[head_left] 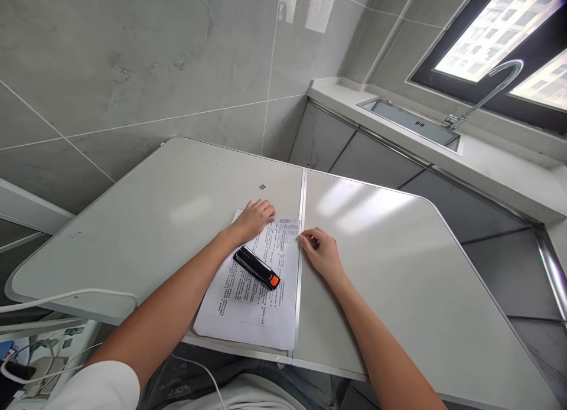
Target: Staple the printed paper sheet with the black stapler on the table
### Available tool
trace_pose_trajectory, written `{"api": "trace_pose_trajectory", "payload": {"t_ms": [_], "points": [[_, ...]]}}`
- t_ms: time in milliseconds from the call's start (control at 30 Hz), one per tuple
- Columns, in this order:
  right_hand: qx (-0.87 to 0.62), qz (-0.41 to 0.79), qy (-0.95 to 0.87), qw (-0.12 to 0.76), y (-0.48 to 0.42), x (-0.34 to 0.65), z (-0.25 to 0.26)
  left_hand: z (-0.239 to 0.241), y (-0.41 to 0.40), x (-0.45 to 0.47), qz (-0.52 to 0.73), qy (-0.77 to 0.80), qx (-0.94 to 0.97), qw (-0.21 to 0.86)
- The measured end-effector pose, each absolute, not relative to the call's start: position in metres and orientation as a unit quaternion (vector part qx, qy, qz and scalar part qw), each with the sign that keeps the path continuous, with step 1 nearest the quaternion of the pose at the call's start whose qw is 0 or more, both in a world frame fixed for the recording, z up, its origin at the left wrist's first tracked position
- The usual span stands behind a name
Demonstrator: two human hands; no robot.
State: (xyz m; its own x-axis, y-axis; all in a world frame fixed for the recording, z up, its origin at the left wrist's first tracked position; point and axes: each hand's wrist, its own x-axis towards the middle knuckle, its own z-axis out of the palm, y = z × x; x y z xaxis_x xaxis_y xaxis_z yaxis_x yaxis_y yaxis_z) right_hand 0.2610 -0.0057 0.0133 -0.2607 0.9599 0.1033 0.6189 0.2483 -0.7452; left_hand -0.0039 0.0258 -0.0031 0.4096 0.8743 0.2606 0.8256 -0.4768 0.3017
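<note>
A stack of printed white paper (pixel 248 309) lies on the pale table (pixel 390 268), just left of the table's centre seam. A black stapler (pixel 256 267) with an orange end rests across the middle of the sheets. My left hand (pixel 254 218) lies flat on the paper's far left corner, fingers stretched out. My right hand (pixel 321 250) sits at the paper's far right corner, its fingertips pinched on the sheet's edge by the seam.
A few loose staples (pixel 262 186) lie on the table beyond the paper. White cables (pixel 66 298) trail off the table's left edge. A counter with a sink (pixel 410 123) and tap (pixel 487 94) runs along the right wall under a window.
</note>
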Motion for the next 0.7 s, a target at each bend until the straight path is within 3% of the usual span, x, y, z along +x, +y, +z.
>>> {"api": "trace_pose_trajectory", "payload": {"t_ms": [400, 700], "points": [[-0.466, 0.362, -0.786, 0.181, -0.015, 0.262, 0.025, 0.007, 0.021, -0.003, 0.243, 0.541, 0.804, 0.046], [-0.495, 0.429, -0.731, 0.191, -0.02, 0.262, 0.031, 0.013, 0.019, 0.001, 0.296, 0.55, 0.78, 0.027]]}}
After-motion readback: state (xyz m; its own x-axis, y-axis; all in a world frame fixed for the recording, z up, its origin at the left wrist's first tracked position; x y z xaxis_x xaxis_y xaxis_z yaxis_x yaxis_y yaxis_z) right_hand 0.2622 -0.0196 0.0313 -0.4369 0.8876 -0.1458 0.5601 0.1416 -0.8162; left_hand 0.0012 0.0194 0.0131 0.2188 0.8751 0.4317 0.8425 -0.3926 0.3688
